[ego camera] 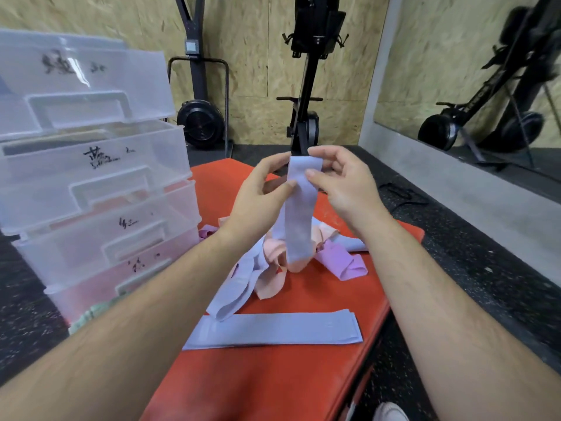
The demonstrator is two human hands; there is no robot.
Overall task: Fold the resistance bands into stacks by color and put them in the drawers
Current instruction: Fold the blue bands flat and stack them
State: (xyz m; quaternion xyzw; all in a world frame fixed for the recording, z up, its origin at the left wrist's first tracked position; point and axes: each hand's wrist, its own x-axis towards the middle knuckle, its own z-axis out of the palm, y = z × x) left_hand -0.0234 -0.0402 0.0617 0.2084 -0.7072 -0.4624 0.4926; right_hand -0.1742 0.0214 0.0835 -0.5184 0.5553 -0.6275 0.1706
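Both hands hold up a pale blue resistance band (299,217) that hangs straight down over the pile. My left hand (261,192) pinches its left edge near the top, and my right hand (340,180) grips the top right edge. Below lies a loose pile of bands: pink bands (273,262), a purple band (343,262) and another blue band (239,287). A flat stack of folded blue bands (279,329) lies nearer to me on the red mat (288,375). The clear plastic drawers (91,177) stand at the left, pulled partly open.
Black exercise machines (306,86) lean against the wooden wall at the back. A mirror (485,71) with a grey ledge runs along the right. Dark speckled rubber floor surrounds the mat. A white shoe (391,413) shows at the bottom edge.
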